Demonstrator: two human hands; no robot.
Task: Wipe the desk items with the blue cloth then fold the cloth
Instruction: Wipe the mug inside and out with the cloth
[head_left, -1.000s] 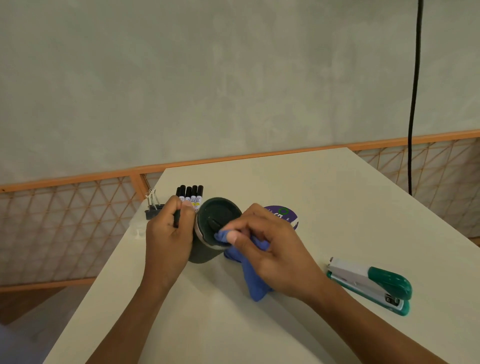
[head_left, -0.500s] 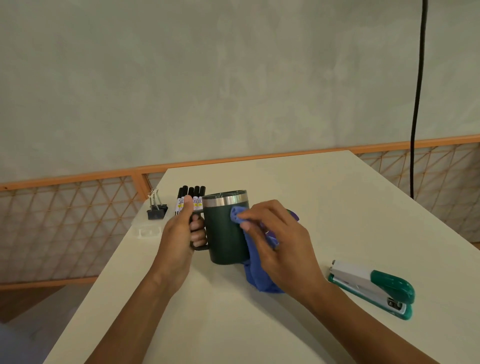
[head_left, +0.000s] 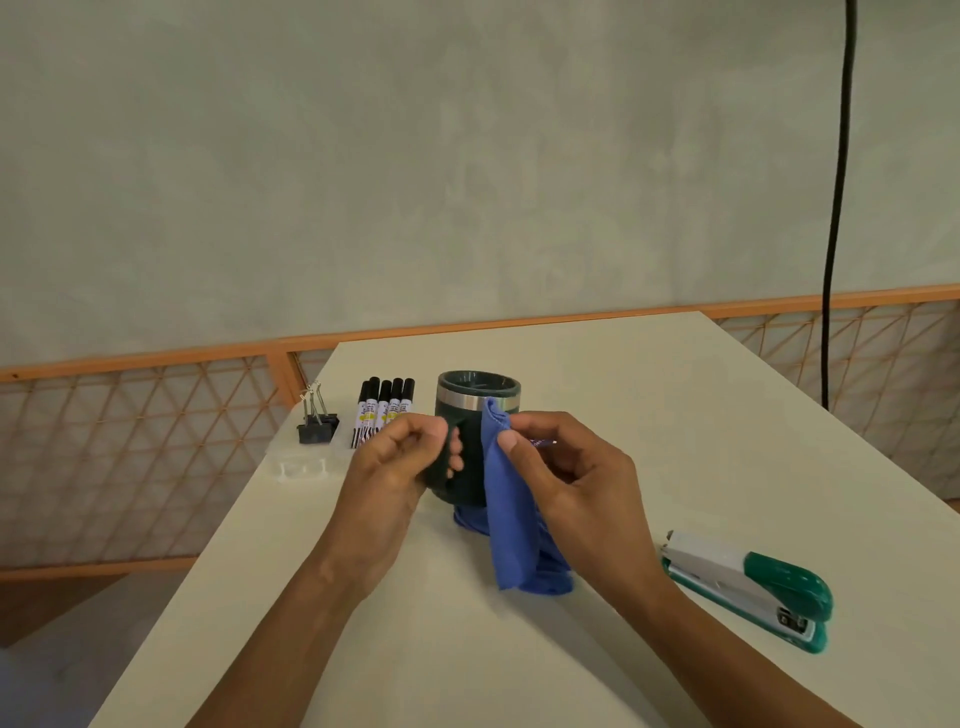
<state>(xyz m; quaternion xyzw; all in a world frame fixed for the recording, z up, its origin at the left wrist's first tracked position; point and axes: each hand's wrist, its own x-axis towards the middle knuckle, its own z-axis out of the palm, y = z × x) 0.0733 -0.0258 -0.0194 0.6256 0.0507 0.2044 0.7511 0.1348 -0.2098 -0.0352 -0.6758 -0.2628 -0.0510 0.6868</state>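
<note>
Ctr frame: blue cloth (head_left: 511, 514) hangs from R hand (head_left: 571, 478) pinch, against side of green mug (head_left: 475, 441); lower end bunched on desk (head_left: 623, 374). L hand (head_left: 395, 467) grips mug handle. Looks mid-wipe on mug. Stapler (head_left: 753, 587) lower right, markers (head_left: 382, 410) + binder clips (head_left: 316, 423) left of mug prob left to do; fold not started.

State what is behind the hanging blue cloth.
The dark green steel-banded mug, its handle gripped by the left hand; the right hand pinches the blue cloth. Part of the mug's wall is covered.
</note>
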